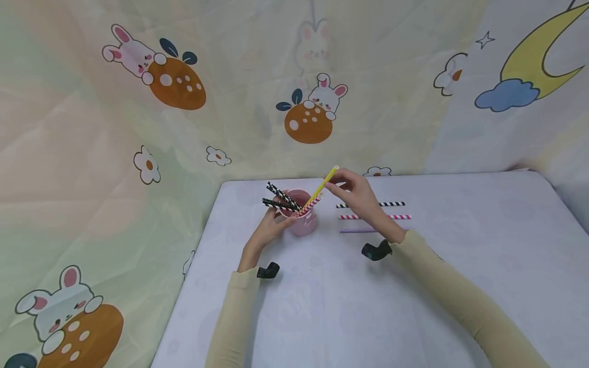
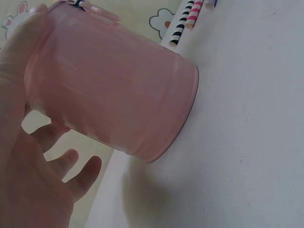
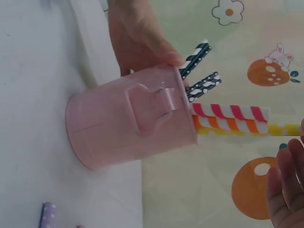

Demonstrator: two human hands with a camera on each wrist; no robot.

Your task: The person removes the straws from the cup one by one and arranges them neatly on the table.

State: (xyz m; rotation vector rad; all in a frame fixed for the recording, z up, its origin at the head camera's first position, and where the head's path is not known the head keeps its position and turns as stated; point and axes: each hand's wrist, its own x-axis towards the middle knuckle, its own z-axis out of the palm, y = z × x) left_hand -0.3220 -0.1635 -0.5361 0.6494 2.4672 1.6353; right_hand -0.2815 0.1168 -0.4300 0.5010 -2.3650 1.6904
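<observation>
A pink cup (image 1: 304, 221) stands on the white table (image 1: 460, 266), near the back edge. The left hand (image 1: 268, 228) is wrapped around the cup's side and holds it steady. Inside the cup are two black straws with white marks (image 1: 279, 199), a pink and white striped straw (image 3: 231, 112) and an orange striped straw (image 3: 228, 124). The right hand (image 1: 356, 193) is up above the cup, and its fingertips pinch the top of a yellow straw (image 1: 323, 185). The yellow straw leans, with its low end in the cup. Three more straws lie flat on the table behind the right hand: a black and white one (image 1: 392, 204), a pink and white one (image 1: 398, 216) and a purple one (image 1: 356, 230).
</observation>
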